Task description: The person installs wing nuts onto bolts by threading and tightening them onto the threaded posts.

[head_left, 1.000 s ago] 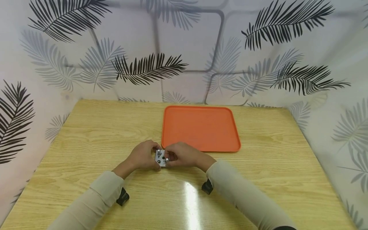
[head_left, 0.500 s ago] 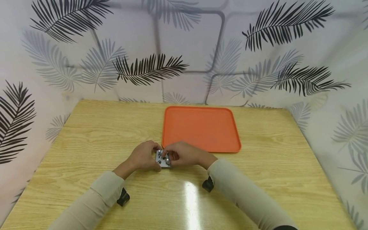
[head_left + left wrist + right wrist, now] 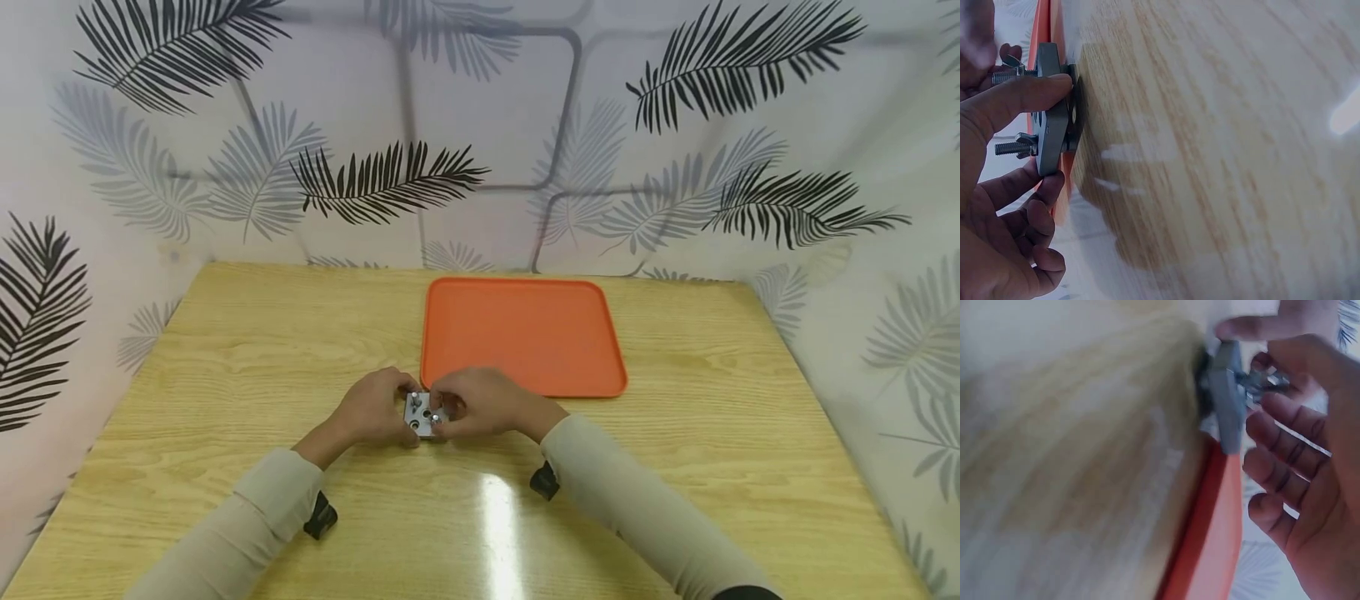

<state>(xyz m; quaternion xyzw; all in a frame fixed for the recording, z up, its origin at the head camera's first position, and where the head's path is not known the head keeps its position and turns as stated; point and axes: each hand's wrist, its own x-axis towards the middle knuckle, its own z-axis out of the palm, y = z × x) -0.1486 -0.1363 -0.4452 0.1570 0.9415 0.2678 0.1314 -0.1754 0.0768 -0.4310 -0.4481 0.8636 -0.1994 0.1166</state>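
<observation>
A small grey metal plate (image 3: 1052, 139) with holes and two upright threaded bolts sits close over the wooden table, just off the tray's near edge. My left hand (image 3: 377, 408) grips the plate, thumb on the near edge and fingers at the far side. One wing nut (image 3: 1027, 141) is on the bolt nearer my left hand. My right hand (image 3: 480, 403) pinches the other wing nut (image 3: 1014, 62) on the right-hand bolt between thumb and index finger, blurred in the left wrist view. Its remaining fingers (image 3: 1266, 465) curl loosely beside the plate. Thick pieces show under the plate.
An orange-red tray (image 3: 525, 333) lies just behind the plate and my right hand. The light wooden table (image 3: 262, 333) runs up to a leaf-patterned cloth (image 3: 517, 108) at the back and sides. A black strap mount sits at each wrist.
The right fingers opened forward over the plate half a second ago and are now back around the bolt's wing nut. The left hand and plate stay in place.
</observation>
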